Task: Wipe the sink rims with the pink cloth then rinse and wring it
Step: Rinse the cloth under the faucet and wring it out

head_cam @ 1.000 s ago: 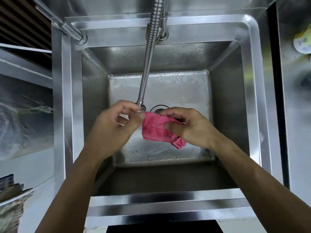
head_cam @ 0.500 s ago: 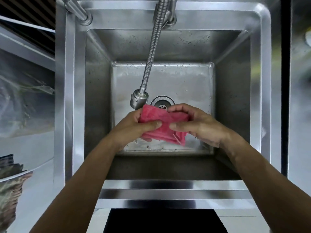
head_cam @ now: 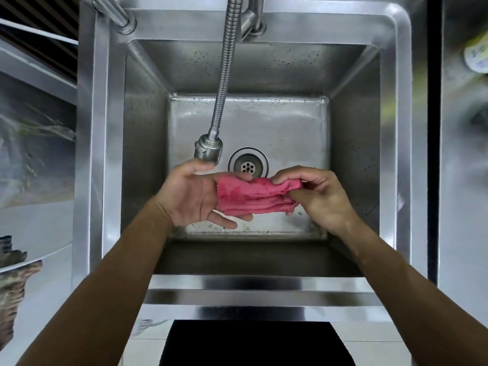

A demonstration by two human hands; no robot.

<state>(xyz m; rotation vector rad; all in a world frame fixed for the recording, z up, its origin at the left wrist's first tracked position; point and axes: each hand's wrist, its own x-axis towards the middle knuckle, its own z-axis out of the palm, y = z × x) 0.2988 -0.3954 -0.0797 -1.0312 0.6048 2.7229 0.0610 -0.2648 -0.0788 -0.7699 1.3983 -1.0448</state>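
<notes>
The pink cloth (head_cam: pixel 254 196) is bunched into a long fold and hangs over the steel sink basin, just in front of the drain (head_cam: pixel 248 164). My left hand (head_cam: pixel 191 196) lies palm up under its left end, fingers spread and cradling it. My right hand (head_cam: pixel 318 195) pinches the right end between thumb and fingers. The flexible faucet hose ends in a spray head (head_cam: pixel 208 149) right above my left thumb. No water stream is visible. The sink rim (head_cam: pixel 402 143) frames the basin on all sides.
A second tap pipe (head_cam: pixel 113 11) enters at the back left corner. A steel counter with a yellow-and-white object (head_cam: pixel 476 56) lies to the right. A shelf with dark items (head_cam: pixel 13 260) sits at the left. The basin floor (head_cam: pixel 285 128) is wet.
My left hand let go of the spray head, took the cloth with the right, then turned palm up. The cloth is now stretched longer between both hands.
</notes>
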